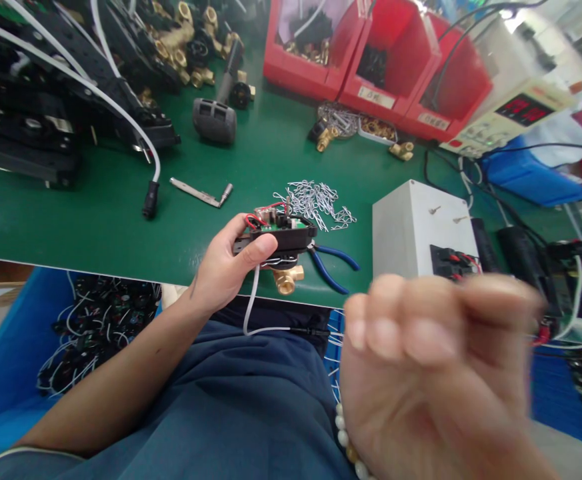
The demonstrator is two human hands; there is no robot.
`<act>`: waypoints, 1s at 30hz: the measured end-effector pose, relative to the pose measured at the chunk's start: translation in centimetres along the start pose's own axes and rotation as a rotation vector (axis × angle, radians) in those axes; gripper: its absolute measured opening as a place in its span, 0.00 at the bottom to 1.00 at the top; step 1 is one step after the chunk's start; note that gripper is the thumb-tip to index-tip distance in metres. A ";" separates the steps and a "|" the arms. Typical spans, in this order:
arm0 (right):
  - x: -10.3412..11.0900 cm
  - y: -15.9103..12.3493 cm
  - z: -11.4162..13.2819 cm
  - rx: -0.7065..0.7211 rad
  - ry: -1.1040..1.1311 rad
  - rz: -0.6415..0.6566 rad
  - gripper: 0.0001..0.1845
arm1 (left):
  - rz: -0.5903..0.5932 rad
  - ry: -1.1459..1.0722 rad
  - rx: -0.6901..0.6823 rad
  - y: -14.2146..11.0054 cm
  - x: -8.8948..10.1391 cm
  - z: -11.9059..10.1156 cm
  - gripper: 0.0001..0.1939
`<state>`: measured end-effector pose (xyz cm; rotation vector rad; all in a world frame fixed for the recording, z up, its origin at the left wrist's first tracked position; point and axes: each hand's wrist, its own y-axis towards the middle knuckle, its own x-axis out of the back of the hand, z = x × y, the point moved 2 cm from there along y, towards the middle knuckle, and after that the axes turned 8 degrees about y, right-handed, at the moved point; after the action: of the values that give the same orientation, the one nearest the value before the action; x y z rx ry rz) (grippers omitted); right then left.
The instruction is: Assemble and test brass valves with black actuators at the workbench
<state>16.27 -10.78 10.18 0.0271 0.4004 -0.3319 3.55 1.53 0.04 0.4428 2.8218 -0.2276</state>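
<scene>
My left hand [225, 263] is closed round the edge of a black valve actuator [291, 240], thumb on its near side. The housing is uncovered, showing a green circuit board [299, 224] and red wires. Below the housing sticks out a brass valve body [287, 279]. From it a white cable [251, 303] hangs down to a black connector [308, 331]. My right hand [431, 360] is raised close to the camera, palm showing and fingers curled in. It is blurred, and anything within the fingers is hidden. Blue-handled pliers [341, 259] lie beside the actuator.
Wire clips [315, 200] lie piled behind the actuator. A mallet [215, 120] and a small metal tool [201, 192] rest farther left. Red bins [301, 77] line the back. At right stands a grey box [395, 227]; a blue crate [11, 347] is below left.
</scene>
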 end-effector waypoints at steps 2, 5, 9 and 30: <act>-1.1 2.7 -0.8 -0.018 0.220 -0.010 0.10 | 0.008 0.004 -0.006 -0.1 0.1 0.1 0.30; -1.6 4.4 -2.0 -0.074 0.348 -0.006 0.10 | 0.011 0.001 -0.006 -0.1 0.1 0.1 0.30; -1.0 4.0 -2.4 -0.065 0.322 -0.018 0.10 | 0.010 -0.003 -0.006 -0.1 0.0 -0.1 0.31; -1.1 1.9 -0.7 0.103 0.071 0.161 0.05 | 0.036 -0.091 0.055 0.3 -0.4 -0.6 0.33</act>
<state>15.69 -8.55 9.89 0.1716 0.4486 -0.1924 3.85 1.80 0.73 0.4827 2.7216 -0.3103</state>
